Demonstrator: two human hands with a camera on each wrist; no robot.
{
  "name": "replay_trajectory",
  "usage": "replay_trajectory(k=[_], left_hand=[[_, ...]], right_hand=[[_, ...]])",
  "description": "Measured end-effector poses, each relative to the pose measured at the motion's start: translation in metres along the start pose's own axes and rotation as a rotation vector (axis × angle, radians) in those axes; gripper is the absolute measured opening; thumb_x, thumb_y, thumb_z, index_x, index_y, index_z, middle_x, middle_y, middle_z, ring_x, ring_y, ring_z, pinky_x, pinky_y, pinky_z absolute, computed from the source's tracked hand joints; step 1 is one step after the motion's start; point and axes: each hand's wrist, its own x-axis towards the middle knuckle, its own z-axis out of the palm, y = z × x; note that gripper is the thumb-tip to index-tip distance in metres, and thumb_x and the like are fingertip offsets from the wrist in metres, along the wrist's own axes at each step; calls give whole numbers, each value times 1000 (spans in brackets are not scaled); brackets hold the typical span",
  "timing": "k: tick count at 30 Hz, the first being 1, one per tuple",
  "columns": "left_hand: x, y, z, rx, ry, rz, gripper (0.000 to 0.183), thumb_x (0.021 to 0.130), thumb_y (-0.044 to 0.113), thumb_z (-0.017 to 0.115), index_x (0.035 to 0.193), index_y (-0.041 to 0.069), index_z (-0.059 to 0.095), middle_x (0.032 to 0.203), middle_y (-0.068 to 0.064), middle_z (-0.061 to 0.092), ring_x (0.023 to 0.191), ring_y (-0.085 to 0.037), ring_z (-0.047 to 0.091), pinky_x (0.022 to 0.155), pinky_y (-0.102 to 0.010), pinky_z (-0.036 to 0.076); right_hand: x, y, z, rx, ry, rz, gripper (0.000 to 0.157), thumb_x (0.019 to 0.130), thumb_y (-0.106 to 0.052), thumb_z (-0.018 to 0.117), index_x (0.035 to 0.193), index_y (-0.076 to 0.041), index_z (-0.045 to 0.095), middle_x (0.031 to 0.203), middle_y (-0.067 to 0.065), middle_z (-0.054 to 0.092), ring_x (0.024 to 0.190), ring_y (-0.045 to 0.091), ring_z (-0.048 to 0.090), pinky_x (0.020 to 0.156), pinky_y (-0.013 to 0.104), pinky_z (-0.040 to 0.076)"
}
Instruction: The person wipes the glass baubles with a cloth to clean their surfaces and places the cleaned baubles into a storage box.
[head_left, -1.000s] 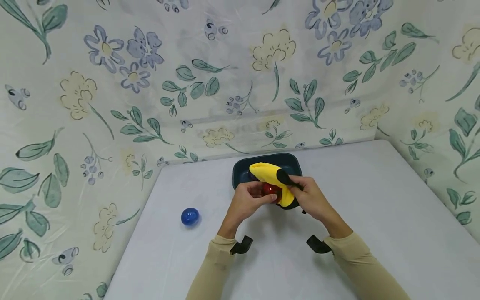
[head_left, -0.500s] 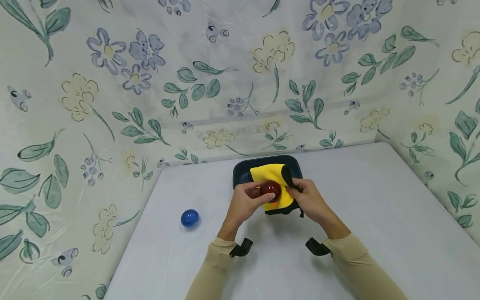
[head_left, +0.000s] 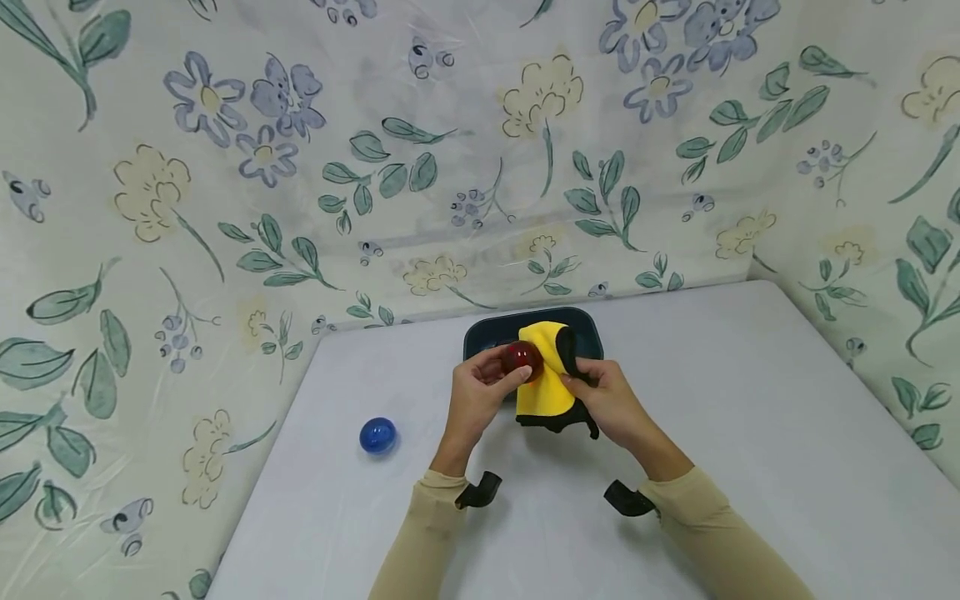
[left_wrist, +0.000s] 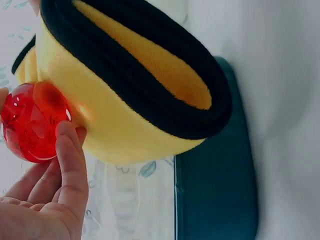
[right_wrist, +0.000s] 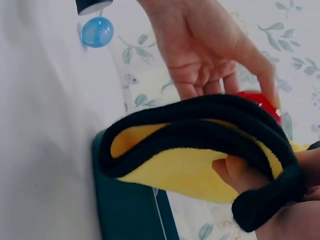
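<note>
A clear red ball (left_wrist: 31,125) is pinched between the fingers and thumb of my left hand (head_left: 480,389). My right hand (head_left: 611,402) grips a yellow cloth (head_left: 546,392) with black edging, folded over. In the left wrist view the cloth lies right beside the ball and seems to touch it. Both things are held up in front of a dark teal tray (head_left: 491,332), which they partly cover. In the right wrist view, the cloth's black edge hides most of the ball, and the right thumb (right_wrist: 240,172) presses into the fold.
A clear blue ball (head_left: 378,436) rests on the white table (head_left: 322,517), left of my left hand. Flowered sheeting (head_left: 420,200) hangs behind the table and along its sides. A black wrist mount (head_left: 478,490) juts inward from each sleeve.
The left hand has raised the red ball and shifted it leftward from the cloth's middle to its left edge. The cloth hangs more spread out than a second ago, still in the right hand.
</note>
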Motion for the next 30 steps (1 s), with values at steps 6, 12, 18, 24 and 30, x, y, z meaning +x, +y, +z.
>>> replay_trajectory(k=[6,12,18,24,30], left_hand=[[1,3,-3,-18,0,-46,44,91,18,80,130,3,67,126,-20,71,89,-18,72,84,-22,62],[1,1,-2,-23,-23,-98,49,90,20,81,133,5,63,133,-17,64,92,-22,76,92,-32,63],[-1,2,-1,33,-20,-119,50,88,25,83,131,5,66,130,-18,65,99,-30,77,95,-42,62],[-3,3,0,109,-42,-133,55,86,33,85,132,8,68,124,-13,71,103,-27,74,96,-43,62],[-5,3,2,145,-75,-97,54,86,32,85,131,7,68,117,-12,74,103,-24,72,98,-41,61]], right_hand=[[-5,-8,6,-35,37,-18,37,105,-4,54,140,7,58,134,28,65,109,28,68,98,44,61],[-11,-12,11,-104,73,-85,38,104,-3,55,141,6,58,133,27,67,112,33,70,96,47,61],[-13,-14,13,-146,83,-151,38,105,-1,54,142,6,57,136,27,66,117,38,70,100,51,59],[-14,-16,13,-188,113,-156,39,105,-1,54,143,5,56,139,25,64,119,38,69,102,52,57],[-14,-18,13,-218,121,-180,39,104,0,54,143,5,56,139,25,65,118,38,69,100,50,58]])
